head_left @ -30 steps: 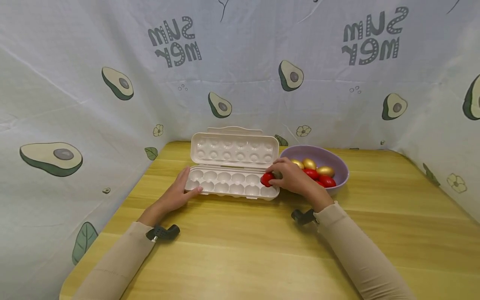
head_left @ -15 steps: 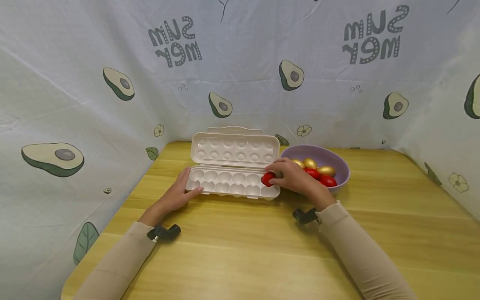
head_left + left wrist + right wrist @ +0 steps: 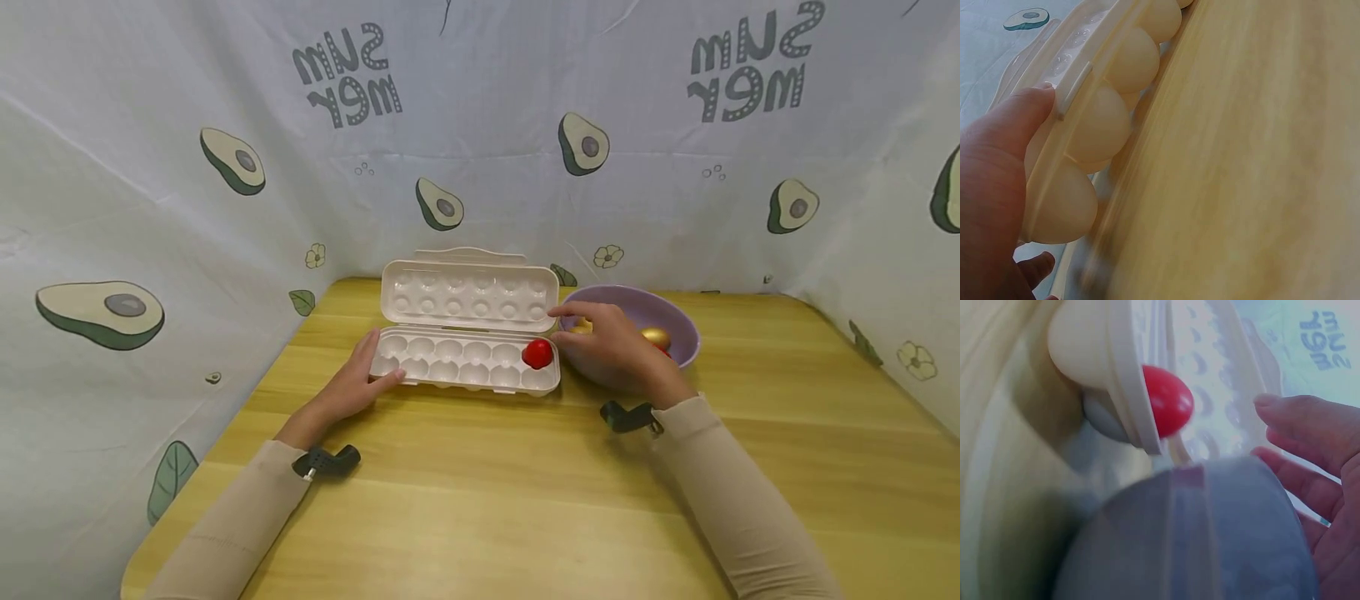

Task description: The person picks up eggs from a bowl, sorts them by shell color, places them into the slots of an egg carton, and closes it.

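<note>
A pale egg carton [image 3: 450, 329] lies with its lid up near the back of the table. My left hand [image 3: 348, 385] holds its left end, thumb on the front rim; the left wrist view shows the thumb [image 3: 1032, 103] on the rim and a fingertip below. One red egg [image 3: 537, 353] sits in a cup at the carton's right end. My right hand [image 3: 611, 337] hovers over the left side of a purple bowl [image 3: 633, 302], fingers apart with nothing between them. In the bowl a gold egg [image 3: 656, 337] shows, others partly hidden by the hand.
The wooden table [image 3: 465, 492] extends in front of the carton and to the bowl's right. A hanging avocado-print cloth [image 3: 495, 125] closes off the back and sides. Both wrists wear a small dark camera mount.
My right hand has let go of the red egg, leaving it in the carton, and moved right over the bowl. The left hand has stayed on the carton.
</note>
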### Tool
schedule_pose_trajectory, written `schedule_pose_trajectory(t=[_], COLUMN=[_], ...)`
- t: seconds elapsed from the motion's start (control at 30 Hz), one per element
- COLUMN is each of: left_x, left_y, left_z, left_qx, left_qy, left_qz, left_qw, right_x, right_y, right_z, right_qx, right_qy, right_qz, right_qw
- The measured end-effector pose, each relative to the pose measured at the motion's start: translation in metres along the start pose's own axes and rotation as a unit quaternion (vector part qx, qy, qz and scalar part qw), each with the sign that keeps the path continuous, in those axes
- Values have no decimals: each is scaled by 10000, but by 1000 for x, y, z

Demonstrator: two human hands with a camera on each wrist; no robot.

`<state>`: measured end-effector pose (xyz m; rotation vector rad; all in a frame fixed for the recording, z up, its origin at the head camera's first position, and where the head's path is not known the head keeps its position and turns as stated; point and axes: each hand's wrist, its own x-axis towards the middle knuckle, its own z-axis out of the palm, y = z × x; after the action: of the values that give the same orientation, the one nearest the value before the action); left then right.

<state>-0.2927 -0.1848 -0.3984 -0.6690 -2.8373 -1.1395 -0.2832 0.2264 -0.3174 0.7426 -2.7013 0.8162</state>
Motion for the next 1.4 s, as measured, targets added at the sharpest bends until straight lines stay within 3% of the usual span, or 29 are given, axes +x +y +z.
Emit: schedule_pose_trajectory(t=[0.13,0.4,0.7,1.4], left_x=[0,0,1,0], left_y=[0,0,-1,1], left_z=[0,1,1,0], left_qx=[-16,-38,-15,50], left_qy=[32,31,9,-41], left_qz=[-8,8,6,-68], left_qw=[10000,10000,10000,10000], right_x=[-1,-9,-17,-22], right_y=[6,21,33,48], right_z=[-11,-32,-42,-46], right_qx=[76,180,153,159], right_qy=[186,172,109,-35], right_qz=[-74,463,1063,1134], right_qw=[9998,9986,9942,9934])
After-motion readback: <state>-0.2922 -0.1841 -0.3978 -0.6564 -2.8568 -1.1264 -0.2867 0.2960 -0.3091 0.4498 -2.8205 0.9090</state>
